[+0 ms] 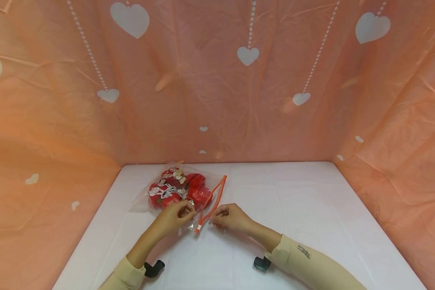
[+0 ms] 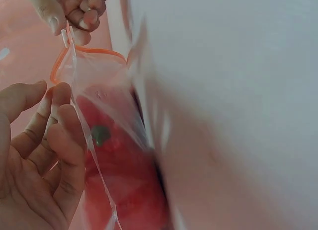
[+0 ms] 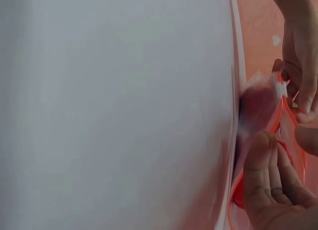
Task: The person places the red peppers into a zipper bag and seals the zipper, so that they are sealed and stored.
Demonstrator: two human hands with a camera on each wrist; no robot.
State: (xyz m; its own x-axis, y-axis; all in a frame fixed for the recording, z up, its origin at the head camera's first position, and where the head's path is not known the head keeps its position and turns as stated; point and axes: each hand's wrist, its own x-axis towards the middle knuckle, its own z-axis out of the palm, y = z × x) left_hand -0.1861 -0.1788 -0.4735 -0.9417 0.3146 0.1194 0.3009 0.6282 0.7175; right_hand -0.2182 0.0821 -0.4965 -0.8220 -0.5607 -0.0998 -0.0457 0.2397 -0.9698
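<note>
A clear zip bag [image 1: 174, 191] with an orange slide seal [image 1: 220, 193] lies tilted on the table, printed with cartoon figures. Several red things [image 1: 197, 187] show through it; their kind is hard to tell. A white slider [image 1: 199, 228] sits at the seal's near end. My left hand [image 1: 175, 217] is at the bag's near side, thumb and fingertips apart [image 2: 42, 150]. Just right of the seal is my right hand [image 1: 232, 217]. Its bent fingers are beside the orange edge, with a gap to the thumb in the right wrist view [image 3: 278, 190]. Contact with the edge is unclear.
The white table [image 1: 293, 201] has pink-orange curtains [image 1: 217, 100] with hearts behind it and at both sides. Black wrist devices stick out by the left sleeve [image 1: 154, 268] and the right sleeve [image 1: 262, 264].
</note>
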